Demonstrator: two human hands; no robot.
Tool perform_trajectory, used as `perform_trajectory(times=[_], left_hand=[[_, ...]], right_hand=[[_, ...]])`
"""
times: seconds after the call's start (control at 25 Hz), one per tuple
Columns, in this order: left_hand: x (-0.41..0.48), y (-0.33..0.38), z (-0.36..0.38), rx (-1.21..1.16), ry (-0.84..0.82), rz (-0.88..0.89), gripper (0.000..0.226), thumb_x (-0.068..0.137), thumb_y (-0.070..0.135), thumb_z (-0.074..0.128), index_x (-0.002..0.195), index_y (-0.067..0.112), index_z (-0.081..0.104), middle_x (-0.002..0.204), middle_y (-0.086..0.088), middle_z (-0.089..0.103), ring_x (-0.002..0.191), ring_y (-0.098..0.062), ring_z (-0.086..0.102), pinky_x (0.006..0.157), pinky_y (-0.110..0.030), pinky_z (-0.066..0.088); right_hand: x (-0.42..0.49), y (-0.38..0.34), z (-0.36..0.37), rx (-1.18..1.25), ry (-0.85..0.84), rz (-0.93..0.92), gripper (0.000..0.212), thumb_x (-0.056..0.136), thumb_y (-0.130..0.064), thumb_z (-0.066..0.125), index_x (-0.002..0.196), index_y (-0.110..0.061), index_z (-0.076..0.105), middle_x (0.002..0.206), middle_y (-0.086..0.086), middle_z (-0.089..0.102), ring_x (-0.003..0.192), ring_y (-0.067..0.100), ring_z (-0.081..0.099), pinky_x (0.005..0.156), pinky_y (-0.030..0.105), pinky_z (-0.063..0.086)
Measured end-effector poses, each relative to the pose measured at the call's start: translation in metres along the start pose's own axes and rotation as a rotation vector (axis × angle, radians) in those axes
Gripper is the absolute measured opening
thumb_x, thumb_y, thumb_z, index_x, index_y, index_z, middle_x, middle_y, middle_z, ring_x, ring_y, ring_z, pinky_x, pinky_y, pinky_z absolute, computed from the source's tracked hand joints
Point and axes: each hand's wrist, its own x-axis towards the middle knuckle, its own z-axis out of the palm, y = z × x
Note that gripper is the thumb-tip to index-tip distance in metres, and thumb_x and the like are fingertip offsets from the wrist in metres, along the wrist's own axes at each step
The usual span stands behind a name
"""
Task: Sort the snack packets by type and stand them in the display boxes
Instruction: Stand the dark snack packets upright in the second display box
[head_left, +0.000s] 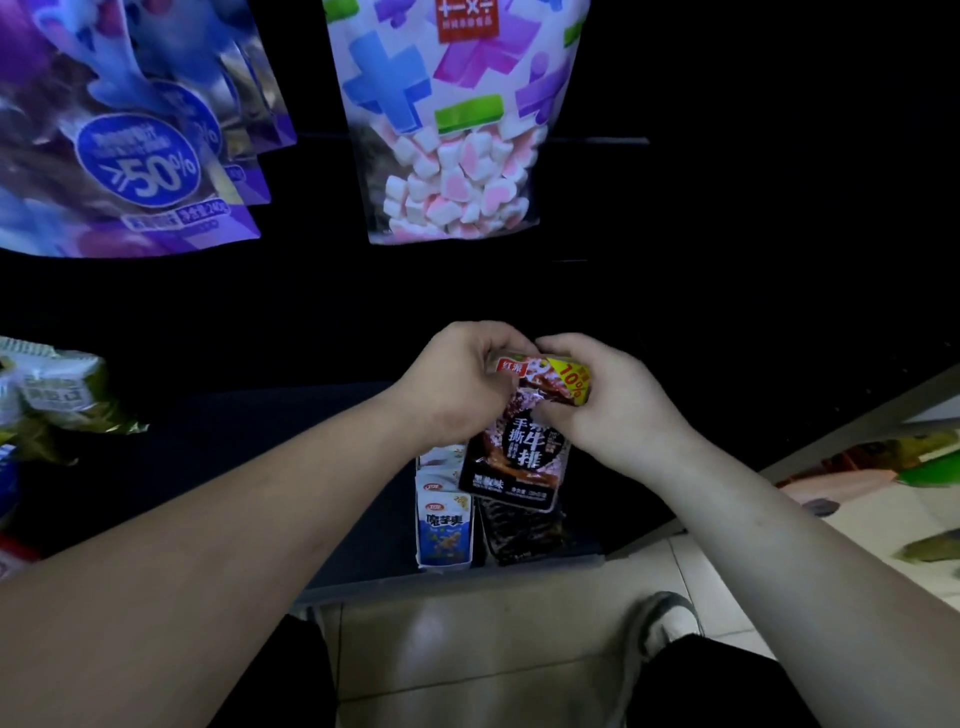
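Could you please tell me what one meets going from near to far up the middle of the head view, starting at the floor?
Grey shoe → upright white-and-blue packets → dark beef-snack packet, gripped at its top by the left hand and the right hand → marshmallow bag hanging at the back.

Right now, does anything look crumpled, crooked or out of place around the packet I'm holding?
Mainly the black packet itself: its top is scrunched between your left hand and right hand, and it hangs slightly tilted over the dark packets. The blue-and-white packets beside them stand upright. Green packets at far left lie heaped.
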Motion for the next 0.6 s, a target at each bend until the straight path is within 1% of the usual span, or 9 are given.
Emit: perform_trajectory(times=[0.08, 0.12, 0.2, 0.28, 0.32, 0.36, 0.48, 0.52, 0.6], left_hand=[[0.01, 0.0, 0.003, -0.051, 0.078, 0.007, 0.018, 0.092, 0.001, 0.068, 0.105, 0.012, 0.073, 0.083, 0.011, 0.067, 0.062, 0.008, 0.058, 0.059, -0.01, 0.047], [0.015, -0.002, 0.002, -0.101, 0.132, -0.024, 0.019, 0.091, 0.001, 0.07, 0.108, 0.009, 0.071, 0.086, 0.006, 0.066, 0.061, 0.005, 0.056, 0.059, -0.011, 0.046], [0.025, -0.012, -0.002, -0.116, 0.195, -0.143, 0.033, 0.091, -0.004, 0.066, 0.123, 0.005, 0.064, 0.101, -0.005, 0.063, 0.074, -0.006, 0.056, 0.061, -0.009, 0.046], [0.026, -0.03, -0.005, 0.042, 0.141, -0.281, 0.048, 0.092, -0.004, 0.061, 0.138, 0.009, 0.054, 0.122, -0.009, 0.06, 0.095, -0.013, 0.056, 0.069, -0.012, 0.045], [0.022, -0.04, -0.002, 0.099, 0.087, -0.329, 0.051, 0.093, -0.004, 0.06, 0.141, 0.012, 0.052, 0.129, -0.008, 0.059, 0.102, -0.013, 0.054, 0.074, -0.014, 0.044], [0.017, -0.049, 0.004, 0.114, 0.038, -0.363, 0.052, 0.093, -0.004, 0.06, 0.141, 0.014, 0.052, 0.132, -0.007, 0.058, 0.105, -0.012, 0.053, 0.075, -0.014, 0.045], [0.002, -0.074, 0.025, 0.03, -0.052, -0.436, 0.041, 0.095, -0.003, 0.059, 0.13, 0.018, 0.061, 0.123, 0.001, 0.062, 0.102, -0.009, 0.057, 0.062, -0.004, 0.045], [0.0, -0.08, 0.028, -0.004, -0.068, -0.472, 0.04, 0.095, -0.002, 0.061, 0.128, 0.02, 0.063, 0.122, 0.003, 0.063, 0.103, -0.009, 0.06, 0.064, -0.006, 0.047], [0.001, -0.089, 0.032, -0.116, -0.111, -0.565, 0.046, 0.093, -0.001, 0.065, 0.13, 0.026, 0.062, 0.123, 0.003, 0.065, 0.107, -0.012, 0.064, 0.072, -0.017, 0.056]], right_hand=[[0.011, 0.0, -0.005, -0.042, 0.031, 0.043, 0.039, 0.076, -0.013, 0.086, 0.103, -0.032, 0.066, 0.089, -0.011, 0.068, 0.078, 0.005, 0.064, 0.071, 0.021, 0.053], [0.019, 0.002, -0.008, -0.032, 0.053, 0.078, 0.036, 0.076, -0.013, 0.086, 0.096, -0.032, 0.064, 0.083, -0.011, 0.067, 0.074, 0.006, 0.063, 0.068, 0.022, 0.052], [0.037, 0.014, -0.009, -0.071, 0.101, 0.108, 0.034, 0.08, -0.014, 0.084, 0.093, -0.031, 0.058, 0.088, -0.006, 0.067, 0.081, 0.014, 0.066, 0.072, 0.029, 0.056], [0.051, 0.027, 0.001, -0.17, 0.122, 0.07, 0.033, 0.085, -0.014, 0.079, 0.096, -0.032, 0.053, 0.102, 0.0, 0.065, 0.092, 0.021, 0.065, 0.078, 0.036, 0.057], [0.057, 0.034, 0.009, -0.187, 0.126, 0.043, 0.032, 0.088, -0.014, 0.077, 0.099, -0.031, 0.052, 0.107, 0.0, 0.062, 0.095, 0.022, 0.063, 0.079, 0.036, 0.056], [0.061, 0.042, 0.018, -0.174, 0.121, 0.015, 0.029, 0.089, -0.013, 0.075, 0.102, -0.028, 0.053, 0.108, 0.0, 0.059, 0.096, 0.022, 0.061, 0.079, 0.034, 0.053], [0.069, 0.07, 0.045, -0.151, 0.045, -0.062, 0.021, 0.093, -0.011, 0.07, 0.107, -0.019, 0.057, 0.107, -0.002, 0.054, 0.098, 0.021, 0.056, 0.077, 0.031, 0.045], [0.071, 0.078, 0.051, -0.155, 0.026, -0.077, 0.02, 0.094, -0.01, 0.069, 0.107, -0.019, 0.057, 0.107, -0.003, 0.051, 0.099, 0.02, 0.055, 0.076, 0.03, 0.043], [0.078, 0.091, 0.06, -0.136, 0.021, -0.091, 0.019, 0.094, -0.009, 0.068, 0.105, -0.019, 0.057, 0.107, -0.005, 0.049, 0.098, 0.018, 0.053, 0.076, 0.029, 0.041]])
